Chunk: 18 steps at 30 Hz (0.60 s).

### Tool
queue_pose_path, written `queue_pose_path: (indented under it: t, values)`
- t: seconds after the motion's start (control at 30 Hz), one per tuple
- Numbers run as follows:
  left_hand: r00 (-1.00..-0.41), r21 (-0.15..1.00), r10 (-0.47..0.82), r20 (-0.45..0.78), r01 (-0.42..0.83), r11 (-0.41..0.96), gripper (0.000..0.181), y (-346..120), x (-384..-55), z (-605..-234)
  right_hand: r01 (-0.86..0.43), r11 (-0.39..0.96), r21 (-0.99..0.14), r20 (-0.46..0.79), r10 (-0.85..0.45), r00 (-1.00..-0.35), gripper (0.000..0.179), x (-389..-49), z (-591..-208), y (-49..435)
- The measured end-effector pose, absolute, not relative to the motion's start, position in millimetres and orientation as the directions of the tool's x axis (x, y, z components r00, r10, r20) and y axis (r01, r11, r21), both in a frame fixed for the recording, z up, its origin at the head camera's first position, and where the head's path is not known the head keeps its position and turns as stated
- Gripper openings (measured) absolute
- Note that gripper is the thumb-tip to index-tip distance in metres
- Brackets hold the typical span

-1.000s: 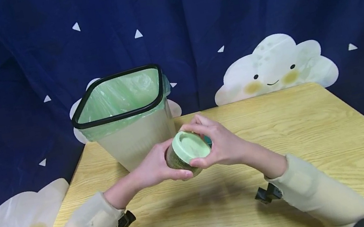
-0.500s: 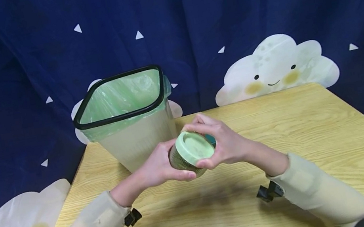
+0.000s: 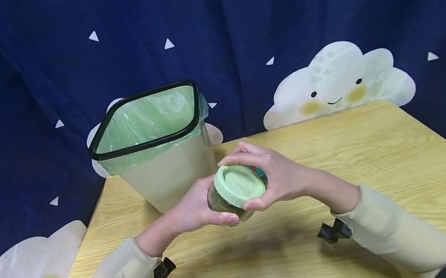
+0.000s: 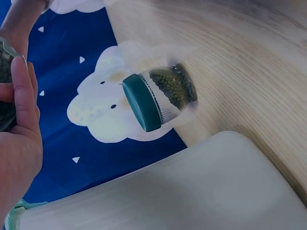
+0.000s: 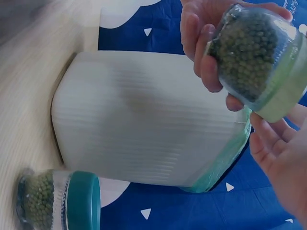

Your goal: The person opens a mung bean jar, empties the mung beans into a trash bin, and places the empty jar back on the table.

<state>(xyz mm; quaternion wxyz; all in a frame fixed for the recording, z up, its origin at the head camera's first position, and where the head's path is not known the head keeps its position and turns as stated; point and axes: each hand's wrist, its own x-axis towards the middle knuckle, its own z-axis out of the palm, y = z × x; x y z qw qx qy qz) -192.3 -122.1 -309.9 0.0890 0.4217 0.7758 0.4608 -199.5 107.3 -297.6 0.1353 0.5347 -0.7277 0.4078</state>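
Note:
Both hands are on one clear jar of small green beans [image 5: 249,52], tilted above the table, its pale green lid [image 3: 239,184] facing up toward me. My left hand [image 3: 196,207] grips the jar's glass body, thumb along the near side. Around the lid's rim curl the fingers and thumb of my right hand [image 3: 280,176]. The lid sits on the jar; whether it is loose I cannot tell. Behind the right hand, mostly hidden in the head view, a second bean jar [image 4: 170,88] stands on the table with a dark teal lid [image 4: 142,103] on it.
A whitish bin [image 3: 169,175] with a black rim [image 3: 144,145] and a green liner bag [image 3: 156,113] stands on the wooden table [image 3: 364,159], just beyond my left hand. A dark blue curtain [image 3: 200,5] with clouds hangs behind the table.
The held jar has shifted slightly right and down, and its lid has turned a little more toward me. My right hand has shifted slightly around the lid, while my left keeps its grip.

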Motion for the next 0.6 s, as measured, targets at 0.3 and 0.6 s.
queue_pose_path:
  t: [0.3,0.6]
  values:
    - [-0.678,0.768,0.704,0.210,0.561,0.310,0.061,-124,-192,-308,-0.866,0.270,-0.421,0.528,-0.703,-0.476,0.071,-194,-294,114]
    - [-0.720,0.705,0.661,0.211,0.581,0.407,0.064,-125,-189,-308,-0.842,0.435,-0.319,0.488,-0.686,-0.539,0.072,-188,-290,111]
